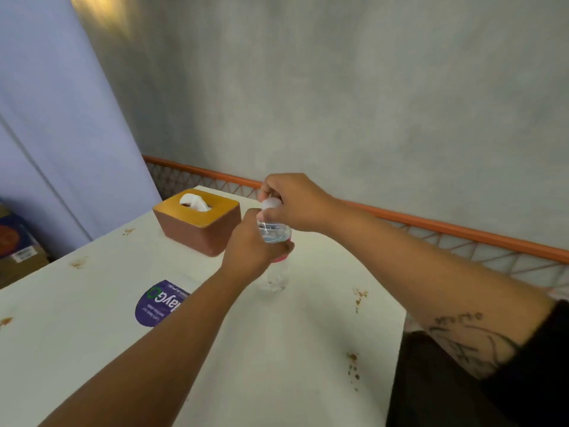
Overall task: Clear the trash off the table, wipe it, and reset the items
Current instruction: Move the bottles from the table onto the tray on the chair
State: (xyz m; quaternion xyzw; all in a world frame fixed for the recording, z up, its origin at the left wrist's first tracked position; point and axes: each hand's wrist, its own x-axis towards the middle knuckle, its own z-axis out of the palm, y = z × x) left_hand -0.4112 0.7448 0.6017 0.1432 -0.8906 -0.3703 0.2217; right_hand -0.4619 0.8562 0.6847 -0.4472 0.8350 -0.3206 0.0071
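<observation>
A clear plastic water bottle (276, 280) stands upright on the white table (277, 349), near its middle. My left hand (252, 248) grips the bottle's upper body, over a pinkish label band. My right hand (292, 201) comes in from the right and pinches the white cap (271, 203) on top. A little water shows just under the cap. The bottle's lower part looks empty. A brown tissue box (197, 223) with a yellow top and a white tissue sticking out sits to the left, behind the bottle.
A round purple sticker (157, 303) lies flat on the table, left of my left forearm. Brown stains (358, 295) dot the surface, several along the right edge. An orange-railed mesh fence (462, 238) runs behind the table. Cardboard boxes (18, 251) stand at far left.
</observation>
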